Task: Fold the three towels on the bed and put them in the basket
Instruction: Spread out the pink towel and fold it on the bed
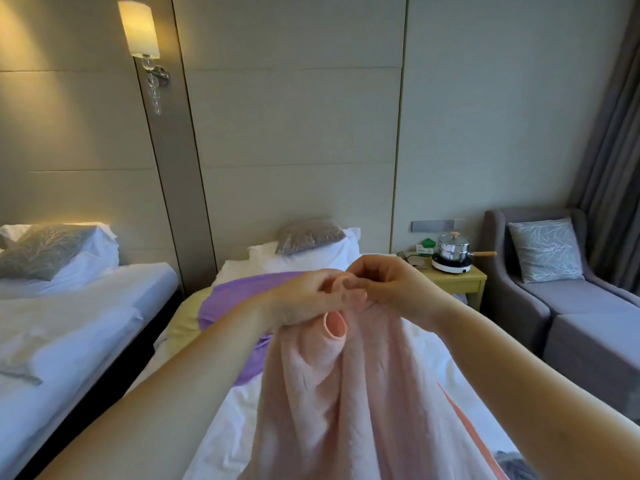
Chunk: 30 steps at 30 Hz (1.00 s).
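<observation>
A pink towel (349,396) hangs in folds in front of me, lifted above the bed (221,420). My left hand (304,299) and my right hand (391,289) meet at its top edge, both pinching the cloth close together. A purple towel (239,296) lies spread on the white bed behind the pink one. A pale yellow towel (185,323) lies partly under the purple one, at the bed's left edge. No basket is in view.
A second bed (69,306) stands to the left across a dark gap. A nightstand (460,282) with a pot on a hotplate (452,254) is at the right of the bed. A grey armchair (561,282) and ottoman stand further right.
</observation>
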Each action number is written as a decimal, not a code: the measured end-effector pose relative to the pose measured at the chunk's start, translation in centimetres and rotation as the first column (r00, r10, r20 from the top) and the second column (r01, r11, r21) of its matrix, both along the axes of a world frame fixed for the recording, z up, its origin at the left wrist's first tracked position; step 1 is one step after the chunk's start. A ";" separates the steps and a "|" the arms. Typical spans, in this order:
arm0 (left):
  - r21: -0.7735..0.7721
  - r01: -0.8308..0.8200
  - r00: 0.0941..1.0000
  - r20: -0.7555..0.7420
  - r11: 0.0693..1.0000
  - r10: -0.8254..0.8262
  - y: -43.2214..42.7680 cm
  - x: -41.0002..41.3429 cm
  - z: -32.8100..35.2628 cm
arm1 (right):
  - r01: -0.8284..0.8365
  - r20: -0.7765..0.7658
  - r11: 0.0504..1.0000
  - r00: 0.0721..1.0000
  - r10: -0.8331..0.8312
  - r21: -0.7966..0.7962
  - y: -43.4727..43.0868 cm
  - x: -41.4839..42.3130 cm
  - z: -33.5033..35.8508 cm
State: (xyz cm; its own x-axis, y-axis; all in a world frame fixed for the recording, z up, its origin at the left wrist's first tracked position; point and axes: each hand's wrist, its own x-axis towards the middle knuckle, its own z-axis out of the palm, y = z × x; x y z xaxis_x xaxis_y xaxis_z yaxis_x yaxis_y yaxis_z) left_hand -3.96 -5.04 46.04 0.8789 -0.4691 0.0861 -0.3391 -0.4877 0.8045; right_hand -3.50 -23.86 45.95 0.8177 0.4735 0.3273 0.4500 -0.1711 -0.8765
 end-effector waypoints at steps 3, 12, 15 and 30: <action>0.036 -0.060 0.994 0.099 0.998 0.056 -0.1 0.4 -0.6 | 0.017 -0.047 1.000 0.999 -0.016 0.016 -1.2 -0.1 -1.0; -0.241 -0.225 0.865 0.396 0.944 0.307 0.0 2.5 1.3 | 0.052 -0.139 0.990 0.988 -0.070 -0.132 -3.6 -0.6 -5.4; -0.278 -0.346 0.781 0.443 0.896 0.440 1.4 3.3 2.1 | 0.057 -0.137 0.984 0.987 -0.081 -0.168 -4.4 -0.4 -6.1; -0.470 -0.357 0.744 0.379 0.807 0.550 5.0 3.6 2.1 | 0.149 0.123 0.894 0.987 -0.106 -0.423 -2.9 0.1 -7.6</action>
